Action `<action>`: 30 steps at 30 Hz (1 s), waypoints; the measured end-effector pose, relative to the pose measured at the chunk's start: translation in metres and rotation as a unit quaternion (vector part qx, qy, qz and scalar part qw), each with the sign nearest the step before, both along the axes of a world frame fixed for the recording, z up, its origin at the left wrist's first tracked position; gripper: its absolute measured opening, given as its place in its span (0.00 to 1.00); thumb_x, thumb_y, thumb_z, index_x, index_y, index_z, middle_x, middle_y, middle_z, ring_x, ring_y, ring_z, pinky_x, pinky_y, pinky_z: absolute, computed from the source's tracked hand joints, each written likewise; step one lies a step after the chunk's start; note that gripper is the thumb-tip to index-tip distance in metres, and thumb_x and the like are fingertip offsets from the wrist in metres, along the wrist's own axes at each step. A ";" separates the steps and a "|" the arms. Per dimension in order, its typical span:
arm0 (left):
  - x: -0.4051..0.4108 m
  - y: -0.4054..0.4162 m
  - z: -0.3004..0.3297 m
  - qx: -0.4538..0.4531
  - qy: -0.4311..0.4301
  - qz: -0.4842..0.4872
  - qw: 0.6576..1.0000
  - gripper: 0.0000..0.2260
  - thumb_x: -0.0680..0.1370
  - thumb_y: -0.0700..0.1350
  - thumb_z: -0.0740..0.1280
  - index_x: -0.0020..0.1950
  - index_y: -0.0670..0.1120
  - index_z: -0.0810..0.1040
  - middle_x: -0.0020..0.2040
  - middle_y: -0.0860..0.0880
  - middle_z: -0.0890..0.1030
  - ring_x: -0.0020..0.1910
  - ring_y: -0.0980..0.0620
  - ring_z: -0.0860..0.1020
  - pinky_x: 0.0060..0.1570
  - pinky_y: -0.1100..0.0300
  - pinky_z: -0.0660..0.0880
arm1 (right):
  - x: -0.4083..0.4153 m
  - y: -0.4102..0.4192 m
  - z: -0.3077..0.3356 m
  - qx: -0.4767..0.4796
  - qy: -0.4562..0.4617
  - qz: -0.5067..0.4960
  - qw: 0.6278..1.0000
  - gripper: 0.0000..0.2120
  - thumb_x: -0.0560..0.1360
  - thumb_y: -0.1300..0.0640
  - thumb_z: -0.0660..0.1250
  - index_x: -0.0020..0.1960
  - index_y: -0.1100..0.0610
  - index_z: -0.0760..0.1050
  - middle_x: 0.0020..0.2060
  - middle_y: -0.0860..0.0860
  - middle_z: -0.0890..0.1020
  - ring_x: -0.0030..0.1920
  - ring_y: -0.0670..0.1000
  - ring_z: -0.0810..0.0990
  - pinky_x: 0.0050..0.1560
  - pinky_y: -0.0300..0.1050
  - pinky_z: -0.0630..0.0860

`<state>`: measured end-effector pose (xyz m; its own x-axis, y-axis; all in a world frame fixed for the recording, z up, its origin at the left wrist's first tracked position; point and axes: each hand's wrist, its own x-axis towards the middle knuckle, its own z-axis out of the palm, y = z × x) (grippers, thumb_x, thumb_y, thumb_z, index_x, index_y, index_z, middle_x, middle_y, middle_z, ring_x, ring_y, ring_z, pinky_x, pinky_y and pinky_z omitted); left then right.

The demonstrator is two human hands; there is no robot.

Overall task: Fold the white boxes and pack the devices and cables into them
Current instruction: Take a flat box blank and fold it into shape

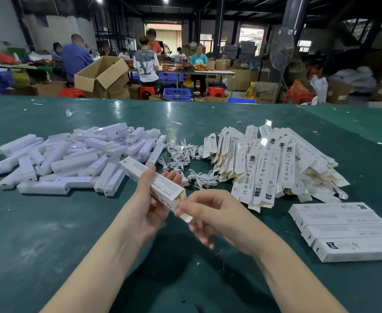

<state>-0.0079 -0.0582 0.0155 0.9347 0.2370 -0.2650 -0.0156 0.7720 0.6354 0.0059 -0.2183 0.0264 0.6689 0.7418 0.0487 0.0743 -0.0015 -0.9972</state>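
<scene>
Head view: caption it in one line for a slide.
Hands, left and right, close a box between devices, cables and flat boxes.

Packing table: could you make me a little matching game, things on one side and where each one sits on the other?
Things:
1. white devices
2. cables
3. flat unfolded boxes
4. finished boxes

Places:
A. neat stack, near right
B. heap, far left
C. loose tangle, middle
D. fanned pile, right of middle

Pairs: 1-B, 2-C, 3-D, 4-A
</scene>
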 end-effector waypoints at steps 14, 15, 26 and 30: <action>-0.003 0.001 0.001 0.017 -0.025 -0.029 0.999 0.16 0.79 0.49 0.65 0.55 0.35 0.77 0.47 0.42 0.85 0.44 0.50 0.85 0.37 0.56 0.82 | 0.003 0.005 -0.007 0.078 0.028 0.003 0.997 0.04 0.73 0.61 0.71 0.41 0.54 0.84 0.31 0.54 0.81 0.30 0.50 0.80 0.31 0.41 0.78; -0.003 0.002 0.001 0.017 -0.029 -0.030 0.999 0.16 0.79 0.49 0.65 0.55 0.35 0.76 0.47 0.42 0.85 0.44 0.50 0.85 0.38 0.56 0.82 | 0.003 0.006 -0.008 0.085 0.030 -0.013 0.996 0.04 0.71 0.61 0.72 0.40 0.53 0.84 0.30 0.54 0.80 0.28 0.50 0.79 0.30 0.40 0.78; -0.001 0.007 0.001 0.020 -0.040 -0.016 0.999 0.17 0.78 0.52 0.65 0.54 0.39 0.78 0.49 0.43 0.85 0.46 0.50 0.85 0.35 0.60 0.81 | -0.002 0.015 -0.009 0.160 0.052 -0.058 0.984 0.03 0.74 0.59 0.69 0.42 0.55 0.79 0.27 0.52 0.76 0.32 0.55 0.83 0.27 0.43 0.78; -0.002 0.004 0.001 0.010 -0.053 -0.019 0.998 0.16 0.78 0.52 0.65 0.53 0.39 0.76 0.46 0.45 0.86 0.45 0.50 0.85 0.35 0.60 0.81 | -0.002 0.016 -0.015 0.173 0.024 -0.084 0.981 0.12 0.77 0.66 0.67 0.51 0.56 0.64 0.24 0.51 0.72 0.26 0.55 0.81 0.26 0.45 0.77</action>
